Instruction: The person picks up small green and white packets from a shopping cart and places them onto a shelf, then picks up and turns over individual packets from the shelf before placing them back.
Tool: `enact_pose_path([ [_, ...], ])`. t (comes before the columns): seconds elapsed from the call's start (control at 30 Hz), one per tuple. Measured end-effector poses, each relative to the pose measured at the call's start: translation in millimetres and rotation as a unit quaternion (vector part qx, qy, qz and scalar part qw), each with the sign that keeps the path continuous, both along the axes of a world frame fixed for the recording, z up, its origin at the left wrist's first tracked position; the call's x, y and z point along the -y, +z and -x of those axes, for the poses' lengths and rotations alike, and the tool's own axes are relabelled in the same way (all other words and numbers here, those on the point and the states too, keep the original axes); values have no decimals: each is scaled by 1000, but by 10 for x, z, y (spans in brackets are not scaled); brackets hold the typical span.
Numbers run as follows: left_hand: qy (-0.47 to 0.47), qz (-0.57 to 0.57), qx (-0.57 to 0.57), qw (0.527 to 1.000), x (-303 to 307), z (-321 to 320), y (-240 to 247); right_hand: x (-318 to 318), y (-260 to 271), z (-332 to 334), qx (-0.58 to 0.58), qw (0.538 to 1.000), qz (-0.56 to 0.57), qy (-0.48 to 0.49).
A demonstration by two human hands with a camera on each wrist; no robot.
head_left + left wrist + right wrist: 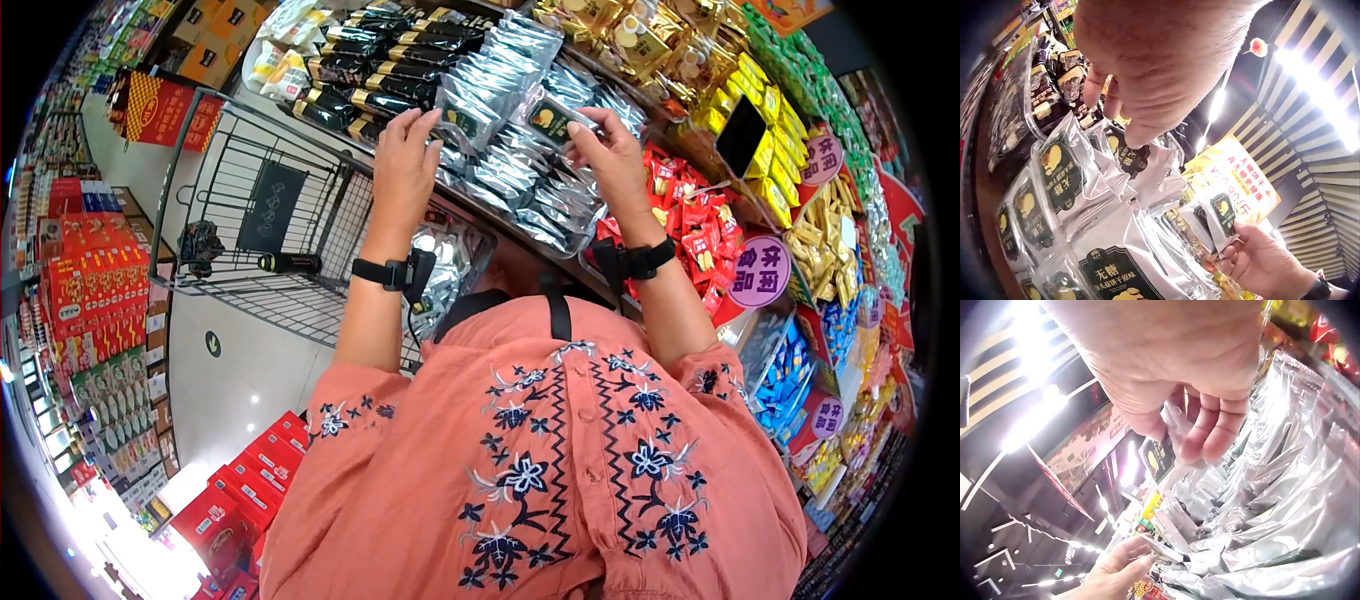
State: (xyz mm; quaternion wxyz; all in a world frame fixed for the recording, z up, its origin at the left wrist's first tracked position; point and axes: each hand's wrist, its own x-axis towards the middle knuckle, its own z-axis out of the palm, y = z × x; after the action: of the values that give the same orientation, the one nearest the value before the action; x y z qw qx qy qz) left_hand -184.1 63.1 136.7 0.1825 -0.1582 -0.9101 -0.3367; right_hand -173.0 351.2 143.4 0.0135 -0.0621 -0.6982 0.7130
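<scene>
My right hand pinches a small silver biscuit packet with a dark label, thumb on its face. In the right wrist view this packet is held between thumb and fingertips, above the rows of silver packets. My left hand is over the left part of the same display, its fingers extended, fingertips right at another silver packet. In the left wrist view, the left thumb overlaps the dark label of a packet. More silver packets stand in tight rows beneath both hands.
A wire shopping cart stands to the left, with a dark bottle in it. Black-and-gold packets lie left of the silver ones, red packets to the right. A phone-like black screen stands over yellow packets.
</scene>
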Motion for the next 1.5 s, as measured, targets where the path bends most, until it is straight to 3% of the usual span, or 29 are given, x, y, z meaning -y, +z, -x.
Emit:
enact_pose_path([
  [0.17, -46, 47, 23, 998, 8, 135, -1, -96, -28, -22, 7, 997, -72, 3],
  [0.7, -142, 206, -19, 968, -20, 289, 192, -73, -38, -42, 18, 999, -32, 4],
  [0.9, -163, 167, -45, 971, -100, 299, 104, -65, -71, -35, 25, 999, -40, -1],
  [1.5, -153, 209, -12, 966, -121, 288, -54, -63, -108, -24, 11, 999, -36, 5],
])
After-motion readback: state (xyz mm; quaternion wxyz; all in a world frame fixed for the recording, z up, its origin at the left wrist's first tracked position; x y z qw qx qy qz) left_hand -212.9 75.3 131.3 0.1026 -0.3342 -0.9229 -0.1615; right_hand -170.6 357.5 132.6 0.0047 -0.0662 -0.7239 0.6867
